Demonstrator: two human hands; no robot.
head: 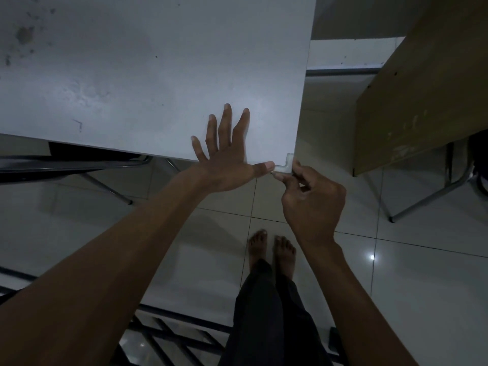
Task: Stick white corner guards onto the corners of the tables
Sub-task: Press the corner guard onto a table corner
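A white table (158,75) fills the upper left of the head view. A white L-shaped corner guard (286,165) sits on its near right corner. My left hand (227,154) lies flat on the tabletop with fingers spread, and its thumb tip touches the guard's left end. My right hand (311,196) is below and right of the corner, with its fingers pinched against the guard's front and side edge.
A brown wooden table (422,83) on metal legs stands to the right, across a narrow gap. Glossy white floor tiles (396,286) lie below, with my bare feet (272,252) on them. A dark metal chair frame (79,165) sits under the white table at left.
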